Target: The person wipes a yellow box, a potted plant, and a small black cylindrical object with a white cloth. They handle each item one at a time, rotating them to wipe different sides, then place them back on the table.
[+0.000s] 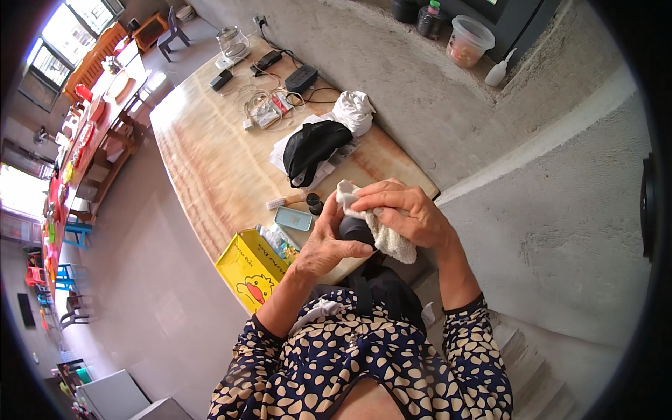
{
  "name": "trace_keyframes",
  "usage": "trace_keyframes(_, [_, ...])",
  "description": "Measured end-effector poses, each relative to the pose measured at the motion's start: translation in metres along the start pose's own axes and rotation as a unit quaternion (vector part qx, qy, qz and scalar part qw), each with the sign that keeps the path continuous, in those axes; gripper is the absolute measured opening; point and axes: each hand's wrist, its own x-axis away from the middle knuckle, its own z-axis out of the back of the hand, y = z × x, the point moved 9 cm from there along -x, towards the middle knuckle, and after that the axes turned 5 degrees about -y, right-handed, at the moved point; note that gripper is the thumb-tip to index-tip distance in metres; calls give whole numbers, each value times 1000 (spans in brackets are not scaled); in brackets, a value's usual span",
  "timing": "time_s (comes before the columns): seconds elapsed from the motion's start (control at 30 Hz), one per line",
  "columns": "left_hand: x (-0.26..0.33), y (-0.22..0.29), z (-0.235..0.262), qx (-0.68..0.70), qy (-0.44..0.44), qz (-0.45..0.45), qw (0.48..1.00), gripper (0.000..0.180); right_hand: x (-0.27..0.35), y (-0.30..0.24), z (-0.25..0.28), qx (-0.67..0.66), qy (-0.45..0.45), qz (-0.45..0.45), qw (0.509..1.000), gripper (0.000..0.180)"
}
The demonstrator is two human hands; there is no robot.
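Observation:
My left hand [323,246] is wrapped round a dark, rounded object [355,231], mostly hidden by my fingers, so its kind does not show. A whitish cloth [392,240] is bunched in my right hand [414,215], pressed against the top and side of that object and hanging down from my fingers. Just beyond my left hand stand a small black bottle [315,204] and a light-blue shallow case [293,218]. A wooden-handled brush [281,202] lies beside them. Close to my left forearm is a yellow box [253,264] with a cartoon duck.
The marbled table [203,147] holds a black pouch [315,150], a white cloth bundle [353,112], tangled cables and a black power strip [301,78]. A grey wall [546,210] rises at the right. Another long table with red items stands at far left.

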Motion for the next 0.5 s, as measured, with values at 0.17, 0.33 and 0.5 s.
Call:
trace_keyframes(0.17, [-3,-1,-4,185,20,-6,982,100,39,12,-2,-23,191,1,981,31])
trace_keyframes(0.33, [-16,-17,-8,282,17,-27,959,62,73,26,-11,-102,327,2,940,23])
trace_keyframes(0.5, [-17,-27,-4,291,9,11,957,49,108,57,10,-198,426,-63,880,30])
